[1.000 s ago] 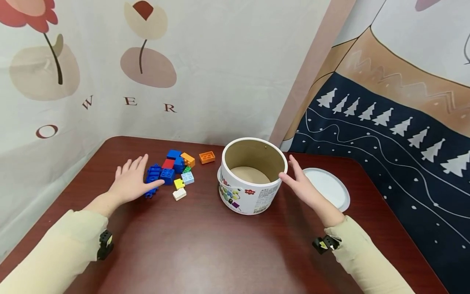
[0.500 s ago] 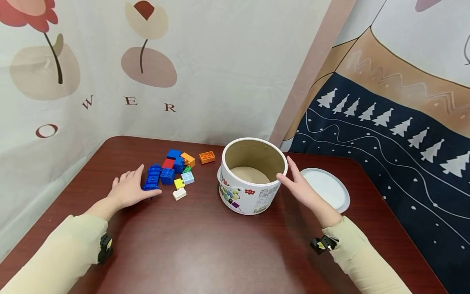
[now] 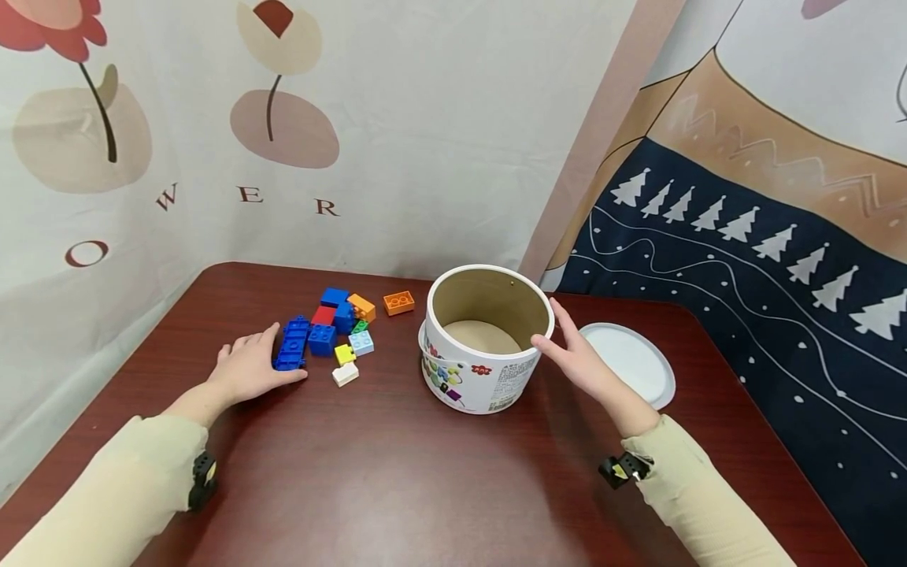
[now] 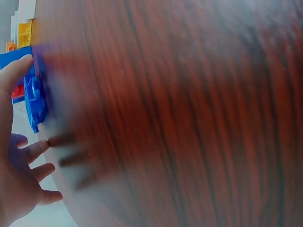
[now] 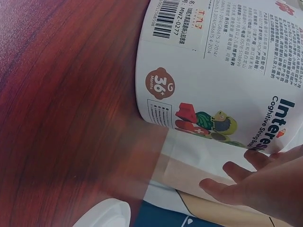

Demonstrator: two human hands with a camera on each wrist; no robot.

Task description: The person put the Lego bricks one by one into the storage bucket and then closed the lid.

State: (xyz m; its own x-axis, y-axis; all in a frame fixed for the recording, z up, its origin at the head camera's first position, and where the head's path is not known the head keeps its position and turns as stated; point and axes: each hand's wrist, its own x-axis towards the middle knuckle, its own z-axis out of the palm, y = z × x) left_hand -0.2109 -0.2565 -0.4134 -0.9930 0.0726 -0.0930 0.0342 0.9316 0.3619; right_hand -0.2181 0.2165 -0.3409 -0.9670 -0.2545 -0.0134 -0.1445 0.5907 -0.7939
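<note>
My left hand [image 3: 248, 366] lies low at the left, fingers and thumb spread around the near end of a long blue toy block piece [image 3: 292, 344]. In the left wrist view the thumb overlaps a blue block [image 4: 16, 59], and the other fingers [image 4: 35, 151] are apart above the table. At the white round bucket [image 3: 485, 378], my right hand [image 3: 584, 366] has its thumb at the rim and its fingers extended along the right side. The bucket stands upright without its lid, and its visible floor is bare. The right wrist view shows its printed wall [image 5: 213, 61].
Beside the left hand are several loose blocks: a blue block [image 3: 322, 340], a yellow block [image 3: 345, 354], a white block [image 3: 346, 374] and a light blue block [image 3: 361, 342]. An orange block [image 3: 399, 303] lies farther back. A white lid [image 3: 631, 362] lies right of the bucket.
My left hand has come down and back slightly beside the long blue piece, uncovering more of it. The right hand has shifted slightly left against the bucket's rim.
</note>
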